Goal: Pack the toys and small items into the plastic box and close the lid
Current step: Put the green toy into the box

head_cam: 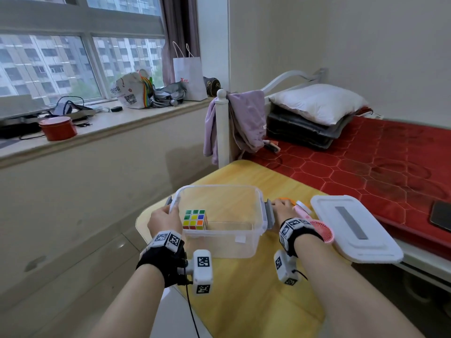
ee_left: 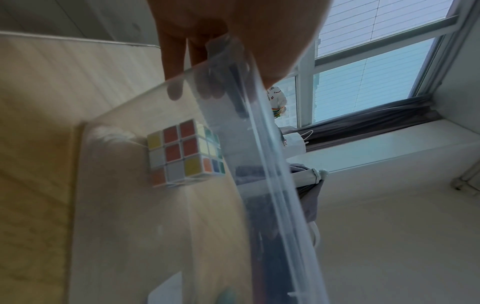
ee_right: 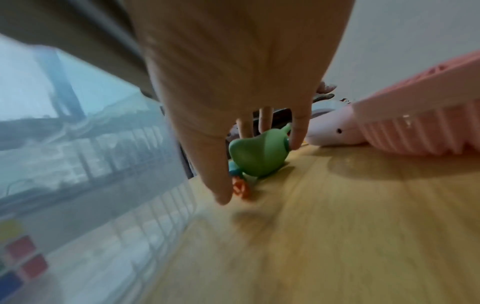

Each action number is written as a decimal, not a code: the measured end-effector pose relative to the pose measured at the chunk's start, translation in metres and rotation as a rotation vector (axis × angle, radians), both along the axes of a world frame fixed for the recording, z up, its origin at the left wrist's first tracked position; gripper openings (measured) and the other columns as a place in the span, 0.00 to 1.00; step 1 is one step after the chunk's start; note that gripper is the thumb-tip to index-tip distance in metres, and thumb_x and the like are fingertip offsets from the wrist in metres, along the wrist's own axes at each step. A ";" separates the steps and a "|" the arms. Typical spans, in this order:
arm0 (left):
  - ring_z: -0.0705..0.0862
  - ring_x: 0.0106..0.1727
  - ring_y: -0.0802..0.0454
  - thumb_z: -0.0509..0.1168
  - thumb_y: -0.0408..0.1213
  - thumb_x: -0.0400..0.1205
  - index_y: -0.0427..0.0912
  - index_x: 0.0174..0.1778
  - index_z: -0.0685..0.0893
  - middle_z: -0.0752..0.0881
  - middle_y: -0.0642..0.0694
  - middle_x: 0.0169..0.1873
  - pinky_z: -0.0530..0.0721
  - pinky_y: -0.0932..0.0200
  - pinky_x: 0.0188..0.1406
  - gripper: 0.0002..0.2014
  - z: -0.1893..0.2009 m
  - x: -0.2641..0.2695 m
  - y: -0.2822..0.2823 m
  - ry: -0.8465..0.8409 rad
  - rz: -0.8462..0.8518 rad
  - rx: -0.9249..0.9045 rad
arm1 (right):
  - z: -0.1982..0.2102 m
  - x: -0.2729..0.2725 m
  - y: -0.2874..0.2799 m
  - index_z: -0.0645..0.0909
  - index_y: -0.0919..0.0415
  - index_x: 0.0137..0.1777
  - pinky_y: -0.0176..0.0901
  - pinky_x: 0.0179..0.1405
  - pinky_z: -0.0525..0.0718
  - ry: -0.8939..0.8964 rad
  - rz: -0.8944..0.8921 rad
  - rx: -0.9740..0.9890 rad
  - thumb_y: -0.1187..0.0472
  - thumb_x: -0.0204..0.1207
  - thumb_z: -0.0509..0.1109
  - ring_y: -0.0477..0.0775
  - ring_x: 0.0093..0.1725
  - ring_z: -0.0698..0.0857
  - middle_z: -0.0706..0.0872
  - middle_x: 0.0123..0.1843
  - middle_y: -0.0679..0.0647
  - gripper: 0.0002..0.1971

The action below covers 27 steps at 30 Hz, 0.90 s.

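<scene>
The left hand [head_cam: 162, 219] grips the left rim of the clear plastic box [head_cam: 244, 242], thumb over the top edge and fingers [ee_left: 173, 61] curled against the outer wall, as the left wrist view shows through the plastic. The right hand [head_cam: 283, 209] reaches down just beyond the box's right side, its fingers [ee_right: 298, 131] spread around a small green toy [ee_right: 255, 157] that sits on the table; a fingertip touches the toy's far side and the thumb comes down near its front, but whether the grip has closed on it cannot be told. A small orange piece [ee_right: 240, 188] shows at the toy's base. The box stands open on a yellow wooden table [head_cam: 244, 301], with a grey latch [head_cam: 269, 212] hanging on its right end. Inside, against the left wall, sits 1 puzzle cube [head_cam: 195, 219] with mixed colours. To the right of the right hand lies a pink handheld fan [head_cam: 319, 229], and just beside that the white lid [head_cam: 353, 230] rests flat, overhanging the table edge. Beyond the table is a bed with a red mattress [head_cam: 378, 167] and a white pillow [head_cam: 317, 102].
</scene>
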<state>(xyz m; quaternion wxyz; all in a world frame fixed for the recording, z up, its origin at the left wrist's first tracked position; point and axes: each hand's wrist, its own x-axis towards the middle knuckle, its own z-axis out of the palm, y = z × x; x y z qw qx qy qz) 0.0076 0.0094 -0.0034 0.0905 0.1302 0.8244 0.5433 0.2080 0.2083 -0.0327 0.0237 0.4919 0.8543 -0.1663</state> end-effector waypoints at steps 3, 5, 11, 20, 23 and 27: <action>0.78 0.30 0.46 0.62 0.48 0.82 0.41 0.38 0.88 0.79 0.47 0.24 0.69 0.63 0.24 0.16 -0.002 0.002 -0.001 -0.003 0.029 0.011 | -0.006 -0.006 -0.001 0.69 0.60 0.70 0.45 0.55 0.68 0.271 -0.111 -0.123 0.63 0.73 0.71 0.51 0.57 0.77 0.69 0.67 0.57 0.26; 0.76 0.29 0.47 0.62 0.46 0.83 0.37 0.42 0.90 0.78 0.47 0.24 0.70 0.62 0.26 0.17 -0.002 0.002 0.000 -0.023 0.040 0.011 | -0.011 -0.011 0.002 0.67 0.56 0.69 0.49 0.47 0.69 0.512 -0.209 -0.290 0.55 0.66 0.70 0.51 0.38 0.74 0.70 0.52 0.55 0.30; 0.82 0.39 0.40 0.62 0.43 0.83 0.38 0.53 0.91 0.86 0.39 0.37 0.75 0.57 0.37 0.15 -0.001 -0.002 0.002 -0.038 0.033 -0.029 | -0.010 -0.011 0.006 0.68 0.57 0.71 0.51 0.49 0.75 0.257 -0.147 -0.150 0.60 0.75 0.71 0.59 0.50 0.78 0.76 0.61 0.64 0.26; 0.79 0.37 0.40 0.61 0.46 0.83 0.36 0.52 0.90 0.83 0.39 0.36 0.74 0.56 0.36 0.18 0.004 0.001 0.001 -0.057 0.018 -0.055 | 0.031 0.003 0.019 0.70 0.53 0.38 0.50 0.53 0.79 0.291 -0.074 0.167 0.61 0.65 0.76 0.59 0.51 0.77 0.78 0.45 0.52 0.14; 0.79 0.38 0.40 0.61 0.49 0.83 0.36 0.52 0.90 0.84 0.38 0.37 0.73 0.56 0.35 0.20 0.005 0.002 0.000 -0.063 0.008 -0.061 | 0.067 0.010 0.017 0.75 0.57 0.42 0.41 0.39 0.76 0.562 -0.110 0.197 0.63 0.63 0.77 0.57 0.49 0.79 0.78 0.46 0.53 0.13; 0.80 0.40 0.38 0.61 0.49 0.83 0.35 0.53 0.90 0.87 0.35 0.41 0.74 0.54 0.38 0.21 0.008 0.002 0.000 -0.076 0.011 -0.055 | 0.100 -0.007 -0.008 0.77 0.56 0.44 0.38 0.39 0.70 0.649 0.121 0.259 0.63 0.61 0.77 0.54 0.47 0.78 0.81 0.48 0.53 0.13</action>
